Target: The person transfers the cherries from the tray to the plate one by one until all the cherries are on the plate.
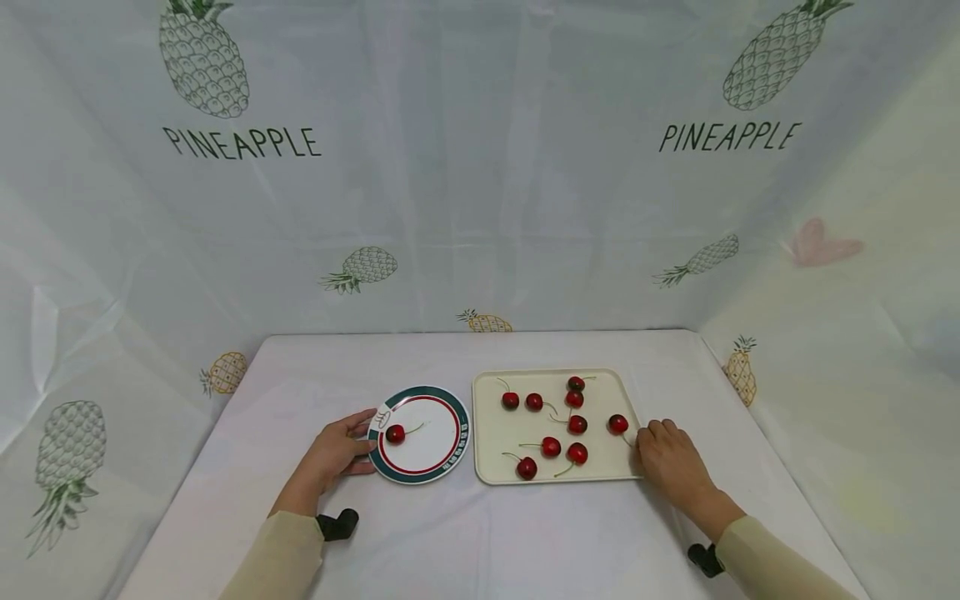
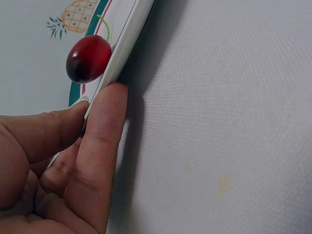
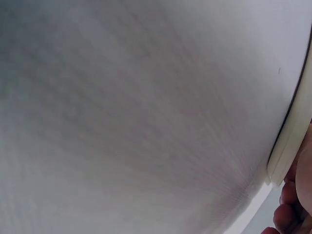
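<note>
My left hand (image 1: 340,450) grips the left rim of a round white plate (image 1: 438,433) with a green band and a red ring. In the left wrist view the thumb lies over the rim and fingers (image 2: 105,126) reach under it. One dark red cherry (image 1: 395,434) with a stem lies on the plate. Right beside the plate is a cream rectangular tray (image 1: 495,433) with several stemmed cherries (image 1: 551,447) scattered over it. My right hand (image 1: 671,462) holds the tray's right edge near the front corner, its fingers curled; its fingertips are mostly hidden.
A white cloth covers the table (image 1: 420,542), whose back edge meets a hanging curtain (image 1: 480,208) printed with pineapples. Similar cloth hangs at both sides. Black wrist mounts (image 1: 339,525) sit on both forearms.
</note>
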Tool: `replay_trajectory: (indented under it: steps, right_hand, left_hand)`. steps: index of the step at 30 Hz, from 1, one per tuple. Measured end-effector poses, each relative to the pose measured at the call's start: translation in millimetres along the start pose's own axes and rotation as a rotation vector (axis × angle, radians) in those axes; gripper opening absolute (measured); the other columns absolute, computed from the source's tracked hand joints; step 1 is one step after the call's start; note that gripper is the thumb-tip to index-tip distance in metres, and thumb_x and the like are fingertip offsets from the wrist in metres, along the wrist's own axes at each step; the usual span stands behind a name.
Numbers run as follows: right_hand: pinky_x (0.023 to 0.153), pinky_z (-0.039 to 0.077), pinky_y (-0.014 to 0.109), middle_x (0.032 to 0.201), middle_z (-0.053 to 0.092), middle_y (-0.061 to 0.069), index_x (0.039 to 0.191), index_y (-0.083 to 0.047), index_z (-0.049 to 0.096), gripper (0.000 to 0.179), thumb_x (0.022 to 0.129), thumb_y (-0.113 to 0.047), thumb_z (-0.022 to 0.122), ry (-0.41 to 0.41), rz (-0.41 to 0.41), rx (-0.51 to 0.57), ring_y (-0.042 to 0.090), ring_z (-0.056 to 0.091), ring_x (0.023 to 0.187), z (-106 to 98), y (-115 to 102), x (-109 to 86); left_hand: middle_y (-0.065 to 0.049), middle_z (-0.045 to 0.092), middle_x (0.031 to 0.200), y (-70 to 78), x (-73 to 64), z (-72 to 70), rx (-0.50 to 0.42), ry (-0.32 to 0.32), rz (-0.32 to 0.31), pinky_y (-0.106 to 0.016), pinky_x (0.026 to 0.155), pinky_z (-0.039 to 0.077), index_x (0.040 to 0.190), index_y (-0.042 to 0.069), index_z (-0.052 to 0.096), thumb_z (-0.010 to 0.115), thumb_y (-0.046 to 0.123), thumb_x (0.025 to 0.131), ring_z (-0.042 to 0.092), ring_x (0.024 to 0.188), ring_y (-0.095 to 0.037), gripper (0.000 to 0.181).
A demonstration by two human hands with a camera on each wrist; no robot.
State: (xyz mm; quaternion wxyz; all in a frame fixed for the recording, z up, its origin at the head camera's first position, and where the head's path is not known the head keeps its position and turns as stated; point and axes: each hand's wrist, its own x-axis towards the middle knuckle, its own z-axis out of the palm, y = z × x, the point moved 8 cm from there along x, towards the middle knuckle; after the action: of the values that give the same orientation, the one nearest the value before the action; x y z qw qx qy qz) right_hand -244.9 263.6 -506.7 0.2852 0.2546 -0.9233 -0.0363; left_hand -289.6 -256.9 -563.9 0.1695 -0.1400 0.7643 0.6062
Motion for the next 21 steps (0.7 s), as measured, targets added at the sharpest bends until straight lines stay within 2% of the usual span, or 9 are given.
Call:
replay_trajectory:
  steps: [14,21]
  right_hand:
    - [0.057,0.037,0.032,0.071,0.041,0.005,0.076,-0.002,0.051,0.029,0.078,-0.001,0.08,-0.131,-0.018,-0.099,0.023,0.038,0.069,3.0,3.1,9.4]
    - [0.058,0.031,0.03,0.069,0.038,0.004,0.072,-0.006,0.046,0.027,0.082,-0.007,0.071,-0.08,-0.051,-0.069,0.023,0.037,0.068,-3.2,1.0,21.6]
  left_hand:
    - [-0.026,0.049,0.155,-1.0,0.3,-0.8,0.011,0.002,0.002,-0.039,0.076,0.067,0.161,0.015,0.045,0.067,0.0,0.1,0.072,0.084,-0.019,0.067]
    - [-0.025,0.049,0.156,-1.7,0.4,-1.0,0.009,0.013,-0.007,-0.038,0.075,0.067,0.161,0.015,0.046,0.068,-0.001,0.099,0.072,0.084,-0.02,0.067]
